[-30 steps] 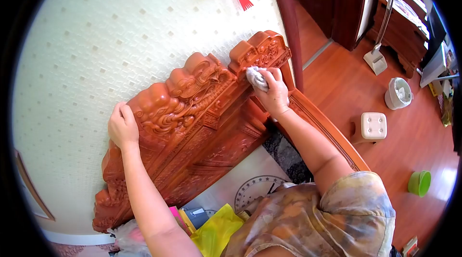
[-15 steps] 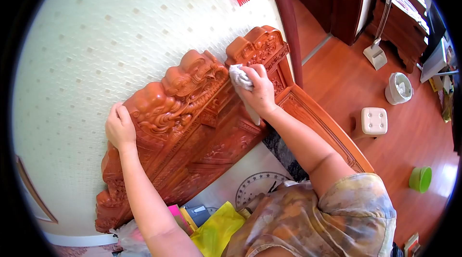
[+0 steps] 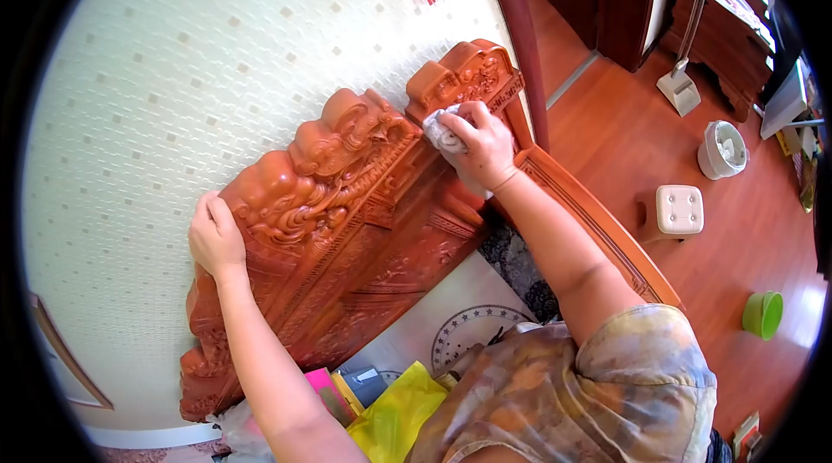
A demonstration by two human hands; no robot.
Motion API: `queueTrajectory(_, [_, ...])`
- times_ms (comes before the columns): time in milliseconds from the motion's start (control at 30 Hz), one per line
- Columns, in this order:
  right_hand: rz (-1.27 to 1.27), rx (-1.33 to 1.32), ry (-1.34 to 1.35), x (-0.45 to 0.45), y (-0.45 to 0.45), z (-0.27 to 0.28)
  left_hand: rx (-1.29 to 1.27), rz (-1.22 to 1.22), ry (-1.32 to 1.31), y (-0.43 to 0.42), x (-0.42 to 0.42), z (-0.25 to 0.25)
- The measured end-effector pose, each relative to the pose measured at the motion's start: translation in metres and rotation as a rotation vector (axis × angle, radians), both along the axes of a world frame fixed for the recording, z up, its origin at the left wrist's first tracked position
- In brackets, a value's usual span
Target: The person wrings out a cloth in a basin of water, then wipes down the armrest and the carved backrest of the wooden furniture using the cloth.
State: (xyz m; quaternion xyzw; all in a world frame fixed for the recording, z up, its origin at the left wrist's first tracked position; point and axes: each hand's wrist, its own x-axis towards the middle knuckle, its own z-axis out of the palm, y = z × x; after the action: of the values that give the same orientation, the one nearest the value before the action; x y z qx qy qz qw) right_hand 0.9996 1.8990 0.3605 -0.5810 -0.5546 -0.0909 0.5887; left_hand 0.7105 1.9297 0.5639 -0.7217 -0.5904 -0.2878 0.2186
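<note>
A carved reddish-brown wooden headboard (image 3: 295, 194) stands against the patterned wall. Against its carved face, near the right-hand section, my right hand (image 3: 482, 144) presses a grey-white cloth (image 3: 445, 129), fingers wrapped round it; part of the cloth hangs below the palm. My left hand (image 3: 217, 233) rests on the headboard's top edge at the left, its fingers bent over the rim and their tips partly hidden.
Below the headboard lie a yellow bag (image 3: 399, 411), boxes and a plastic bag. A wooden side rail (image 3: 598, 224) runs right. On the floor are a stool (image 3: 679, 210), a lined bin (image 3: 722, 151), a green bucket (image 3: 763, 316) and a dustpan (image 3: 679, 93).
My right hand with the cloth first moved left along the carving, then slightly back to the right. My left hand has stayed on the headboard's edge. The view has shifted slightly.
</note>
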Motion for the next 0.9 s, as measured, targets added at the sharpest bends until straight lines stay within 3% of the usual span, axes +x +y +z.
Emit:
queueTrajectory(33, [-0.043,0.040,-0.114,0.009,0.003,-0.001,-0.016,0.017,0.005,0.001,0.000,0.001])
queueTrajectory(100, [-0.219,-0.036,0.090,0.027,0.015,-0.011,0.010,-0.011,0.008,0.003,-0.003,-0.001])
queueTrajectory(267, [-0.264,-0.033,0.221,0.036,0.022,-0.010,0.012,-0.006,0.005,0.000,-0.001,-0.002])
queueTrajectory(500, [-0.012,0.006,0.217,0.004,0.011,-0.007,0.010,-0.002,0.008,0.002,-0.001,-0.001])
queueTrajectory(567, [-0.191,0.006,0.272,0.021,0.022,-0.014,-0.002,-0.004,0.012,0.002,-0.001,-0.001])
queueTrajectory(733, [-0.317,0.025,0.503,-0.010,0.033,-0.014,-0.001,-0.007,-0.009,0.001,0.000,-0.001])
queueTrajectory(900, [0.006,-0.074,0.312,-0.005,0.011,-0.013,-0.013,-0.022,-0.024,-0.001,0.001,0.000])
